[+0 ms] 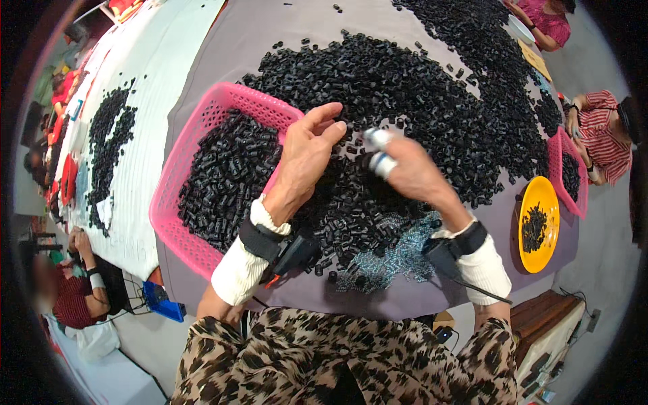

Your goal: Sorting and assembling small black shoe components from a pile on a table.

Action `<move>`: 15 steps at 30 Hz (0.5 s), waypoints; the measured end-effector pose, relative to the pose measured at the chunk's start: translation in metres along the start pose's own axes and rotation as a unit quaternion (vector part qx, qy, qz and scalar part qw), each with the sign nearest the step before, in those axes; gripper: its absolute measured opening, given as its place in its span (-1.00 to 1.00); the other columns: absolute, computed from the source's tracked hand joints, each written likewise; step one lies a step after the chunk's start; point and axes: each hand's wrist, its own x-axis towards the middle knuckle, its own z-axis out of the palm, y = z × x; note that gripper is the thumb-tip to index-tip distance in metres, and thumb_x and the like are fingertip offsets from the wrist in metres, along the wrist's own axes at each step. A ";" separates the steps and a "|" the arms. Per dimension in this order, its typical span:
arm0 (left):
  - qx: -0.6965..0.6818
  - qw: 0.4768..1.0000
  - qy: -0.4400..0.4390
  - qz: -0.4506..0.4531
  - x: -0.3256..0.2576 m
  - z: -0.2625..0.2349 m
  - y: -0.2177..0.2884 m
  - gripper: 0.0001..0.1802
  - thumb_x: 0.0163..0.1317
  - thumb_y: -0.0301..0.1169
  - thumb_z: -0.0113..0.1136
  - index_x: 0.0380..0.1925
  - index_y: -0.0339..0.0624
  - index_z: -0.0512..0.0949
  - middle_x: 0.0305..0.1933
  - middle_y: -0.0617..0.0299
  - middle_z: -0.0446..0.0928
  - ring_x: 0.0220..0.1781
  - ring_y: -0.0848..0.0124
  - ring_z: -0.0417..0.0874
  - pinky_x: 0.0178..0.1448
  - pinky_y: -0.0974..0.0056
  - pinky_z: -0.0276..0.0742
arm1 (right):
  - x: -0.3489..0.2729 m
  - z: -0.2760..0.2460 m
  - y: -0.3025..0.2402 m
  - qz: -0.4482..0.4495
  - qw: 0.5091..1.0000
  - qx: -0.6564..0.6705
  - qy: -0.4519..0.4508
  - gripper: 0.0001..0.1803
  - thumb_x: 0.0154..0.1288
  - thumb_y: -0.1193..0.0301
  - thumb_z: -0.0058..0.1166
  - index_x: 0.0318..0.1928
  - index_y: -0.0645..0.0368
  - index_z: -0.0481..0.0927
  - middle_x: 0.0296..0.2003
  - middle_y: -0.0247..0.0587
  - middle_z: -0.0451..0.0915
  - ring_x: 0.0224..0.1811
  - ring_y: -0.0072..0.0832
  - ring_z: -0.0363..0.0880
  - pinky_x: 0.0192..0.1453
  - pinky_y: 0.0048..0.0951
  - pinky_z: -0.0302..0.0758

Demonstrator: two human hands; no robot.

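Both hands hover over the black pieces (405, 101) beside the pink basket (177, 162): left hand (307, 158) open and empty, right hand (405, 172) blurred, grip unclear.

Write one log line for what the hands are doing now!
left hand: open, above black pieces | right hand: taped fingers pinching, contents unclear | pink basket: part-filled

Single head-worn fisheye view, looking steeply down and forward from close above the desk (432, 297). Own forearms enter from the lower edge. Straight edges bow toward the rim; co-workers sit at the periphery.
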 end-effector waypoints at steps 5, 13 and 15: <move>0.003 0.999 -0.018 0.050 -0.029 -0.011 -0.001 -0.58 0.28 -0.45 0.14 0.13 -0.35 0.46 0.05 0.15 0.55 0.09 0.43 0.54 0.15 0.35 0.45 | -0.017 -0.041 0.008 0.079 0.997 0.007 0.017 -0.73 0.20 0.50 0.07 -0.08 0.26 0.61 -0.24 0.00 0.63 -0.21 -0.18 0.63 -0.06 -0.38 0.51; -0.047 0.988 -0.087 -0.115 -0.071 -0.020 -0.035 -0.61 0.30 -0.44 0.13 0.12 -0.28 0.47 0.06 0.16 0.54 0.02 0.42 0.57 0.04 0.30 0.55 | -0.044 0.021 -0.033 -0.097 0.963 0.041 -0.250 -0.64 0.12 0.44 0.10 -0.02 0.21 0.53 -0.28 0.00 0.56 -0.18 -0.07 0.58 -0.07 -0.20 0.52; 0.008 0.989 -0.091 -0.116 -0.065 -0.021 -0.043 -0.61 0.28 -0.45 0.14 0.11 -0.27 0.48 0.03 0.19 0.55 -0.01 0.46 0.56 0.02 0.32 0.54 | -0.026 0.013 -0.022 -0.061 0.978 0.037 -0.195 -0.66 0.10 0.45 0.11 -0.06 0.24 0.53 -0.27 0.02 0.57 -0.18 -0.06 0.58 -0.07 -0.20 0.52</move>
